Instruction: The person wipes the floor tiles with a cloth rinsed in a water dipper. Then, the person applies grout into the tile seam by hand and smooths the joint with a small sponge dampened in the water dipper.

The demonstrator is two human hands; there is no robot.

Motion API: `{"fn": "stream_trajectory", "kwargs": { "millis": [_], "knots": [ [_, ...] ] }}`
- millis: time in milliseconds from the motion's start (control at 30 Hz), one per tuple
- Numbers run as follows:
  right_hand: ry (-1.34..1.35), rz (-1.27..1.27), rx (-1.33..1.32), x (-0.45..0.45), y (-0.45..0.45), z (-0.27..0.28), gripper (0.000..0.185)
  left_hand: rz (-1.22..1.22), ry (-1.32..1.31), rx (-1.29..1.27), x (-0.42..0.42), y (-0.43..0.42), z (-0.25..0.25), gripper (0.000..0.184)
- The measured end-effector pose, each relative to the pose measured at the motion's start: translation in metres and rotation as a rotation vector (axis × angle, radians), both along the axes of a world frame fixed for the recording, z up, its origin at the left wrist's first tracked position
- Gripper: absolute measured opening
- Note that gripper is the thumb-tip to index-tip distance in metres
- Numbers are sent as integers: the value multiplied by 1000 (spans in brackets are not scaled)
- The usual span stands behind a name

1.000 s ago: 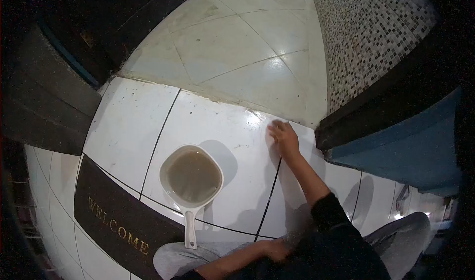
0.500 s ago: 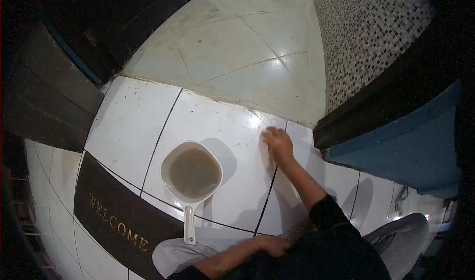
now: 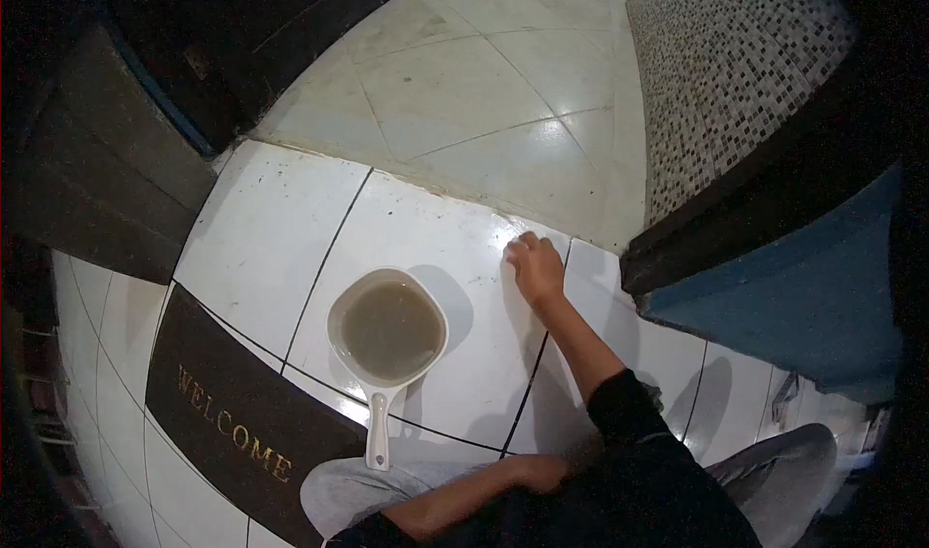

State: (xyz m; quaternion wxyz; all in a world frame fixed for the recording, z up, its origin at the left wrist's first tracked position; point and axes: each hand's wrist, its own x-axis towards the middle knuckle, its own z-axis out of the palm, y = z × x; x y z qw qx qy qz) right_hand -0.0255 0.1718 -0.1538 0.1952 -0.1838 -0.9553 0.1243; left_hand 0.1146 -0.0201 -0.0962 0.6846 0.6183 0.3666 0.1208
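A white water dipper (image 3: 378,432) full of cloudy greyish water (image 3: 392,330) stands on the white floor tiles (image 3: 455,219), its handle toward my knee. To its right, my right hand (image 3: 537,265) is down at the tiles near the edge of the doorway, with fingers curled and closed. Anything inside those fingers is hidden. My left hand (image 3: 542,472) rests across my lap against the dark shirt; its fingers are out of sight.
A dark mat (image 3: 232,412) lettered WELCOME lies left of the dipper. Past the tile edge is a beige tiled floor (image 3: 484,83). A dark door (image 3: 116,151) stands on the left, and a blue panel (image 3: 774,287) and mosaic wall (image 3: 726,83) on the right.
My right hand has shifted slightly up and left over the tiles, its fingers now more bunched. The whole view has moved a little; the dipper still stands in place.
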Motion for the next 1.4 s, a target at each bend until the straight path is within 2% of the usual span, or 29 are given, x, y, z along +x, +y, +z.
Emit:
{"fn": "stream_trajectory", "kwargs": {
  "millis": [33, 100, 133, 167, 200, 233, 300, 367, 400, 433, 467, 500, 567, 600, 633, 700, 833, 900, 1033, 1100, 1200, 1300, 1400],
  "knots": [
    [-32, 14, 22, -9, -1, 12, 10, 8, 5, 3, 3, -2, -9, 37],
    [-107, 47, -20, -1, -16, 15, 10, 269, -91, -37, 13, -8, -34, 38],
    [-184, 74, -60, 8, -25, 13, 11, 271, -90, -29, 9, -6, -31, 38],
    [-73, 147, -4, 24, -38, -4, 15, 270, -69, 27, 3, -4, -24, 38],
    [-79, 225, -4, 41, -52, 2, 22, 268, -49, 79, -2, -3, -17, 38],
    [-51, 267, -74, 55, -66, 5, 23, 271, -51, 74, -7, -2, -12, 38],
    [-57, 272, -39, 53, -60, 2, 21, 293, 60, -62, -16, -1, 0, 35],
    [-45, 185, 105, 21, -35, 4, 13, 255, 99, -14, -36, 1, 21, 29],
    [-53, -7, -61, 0, -19, -10, 10, 228, 148, 45, -43, 2, 27, 25],
    [-76, 72, -13, -11, -12, 16, 13, 233, 156, 46, -45, 2, 24, 25],
    [-34, 74, -35, -14, -12, 16, 13, 277, 237, 84, -47, 1, 17, 24],
    [5, 73, -56, -18, -11, 13, 14, 318, 315, 124, -48, 0, 11, 24],
    [-148, 7, -65, -4, -24, -8, 13, 341, 362, 137, -48, -1, 2, 25],
    [-129, 42, -106, 11, -37, -17, 13, 360, 407, 136, -47, -2, -1, 26],
    [-76, 274, 36, 31, -51, 6, 18, 362, 404, 135, -48, -2, 0, 26],
    [-1, 333, -9, 46, -59, 8, 17, 327, 426, 88, -47, -3, 2, 27],
    [-79, 165, 63, 3, -35, 15, 11, 336, 441, 132, -45, -7, -5, 26],
    [-72, 124, 29, -14, -31, 19, 11, 319, 496, 54, -54, -5, 3, 23],
    [-129, 256, 32, 17, -65, 13, 13, 424, 610, 8, -57, -10, -10, 19],
    [-80, 330, 10, 36, -78, 14, 14, 504, 736, 79, -59, -16, -11, 18],
    [-81, 262, 125, 12, -61, 14, 11, 447, 800, -44, -61, -15, -2, 19],
    [-101, 136, 44, -23, -49, 26, 8, 430, 827, -74, -71, -14, 13, 21],
    [-193, 184, 38, -7, -65, 20, 8, 423, 830, -85, -77, -13, 10, 21]
  ]
}}
